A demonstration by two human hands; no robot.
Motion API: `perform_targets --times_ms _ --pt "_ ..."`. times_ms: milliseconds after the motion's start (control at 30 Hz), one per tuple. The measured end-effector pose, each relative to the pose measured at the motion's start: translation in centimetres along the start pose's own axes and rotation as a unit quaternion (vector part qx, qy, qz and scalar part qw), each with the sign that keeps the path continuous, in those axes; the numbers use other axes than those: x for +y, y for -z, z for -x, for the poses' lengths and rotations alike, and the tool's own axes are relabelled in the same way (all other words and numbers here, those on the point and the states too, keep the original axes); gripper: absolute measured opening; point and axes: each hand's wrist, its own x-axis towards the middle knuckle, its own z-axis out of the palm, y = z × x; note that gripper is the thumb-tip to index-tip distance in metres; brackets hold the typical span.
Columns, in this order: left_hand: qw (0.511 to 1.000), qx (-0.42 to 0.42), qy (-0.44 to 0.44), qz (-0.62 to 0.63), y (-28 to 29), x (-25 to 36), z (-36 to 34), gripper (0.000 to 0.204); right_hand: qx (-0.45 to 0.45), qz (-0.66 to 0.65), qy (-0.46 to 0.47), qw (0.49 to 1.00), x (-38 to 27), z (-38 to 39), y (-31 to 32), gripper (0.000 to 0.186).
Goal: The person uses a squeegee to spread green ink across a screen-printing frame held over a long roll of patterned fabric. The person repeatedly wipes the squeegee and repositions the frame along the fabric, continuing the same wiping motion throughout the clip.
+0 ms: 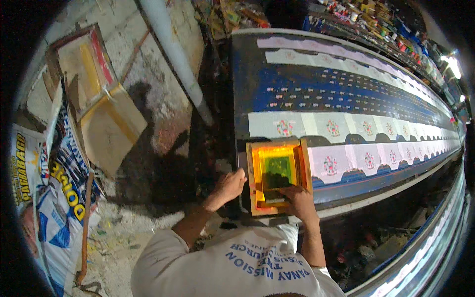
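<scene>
A wooden screen-printing frame (308,171) lies at the near left end of a long printing table (247,79). Orange-yellow borders surround its green mesh (279,166). My right hand (298,200) reaches over the frame's near right part, with fingers bent around what looks like a squeegee (273,192), mostly in shadow. Just left of the frame, my left hand (231,184) is closed in a fist near its side rail. What that hand holds, if anything, is hidden. White cloth pieces (316,123) with round coloured prints run in rows to the right, and pinkish ones (346,161) lie nearest the frame.
A pale pole (173,54) slants at the table's left. Old framed screens (111,126) lean by the wall, above crumpled printed banners (64,193). Cluttered shelves with containers (366,20) line the far side. A long metal-edged surface (435,222) runs along the right.
</scene>
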Motion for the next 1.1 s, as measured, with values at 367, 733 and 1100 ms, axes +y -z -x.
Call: perform_targets --times_ms 367,733,1100 --pt "0.983 0.001 0.100 0.154 -2.7 0.9 -0.1 0.011 0.004 -0.003 0.008 1.000 0.8 0.3 0.6 0.061" --pt "0.989 0.024 0.127 0.068 -4.2 0.4 0.1 0.052 0.020 0.050 0.033 0.998 1.4 0.6 -0.3 0.055" --pt "0.974 -0.099 0.148 0.142 -6.8 -0.4 0.4 0.099 0.088 0.066 0.037 0.993 0.8 3.4 -2.5 0.050"
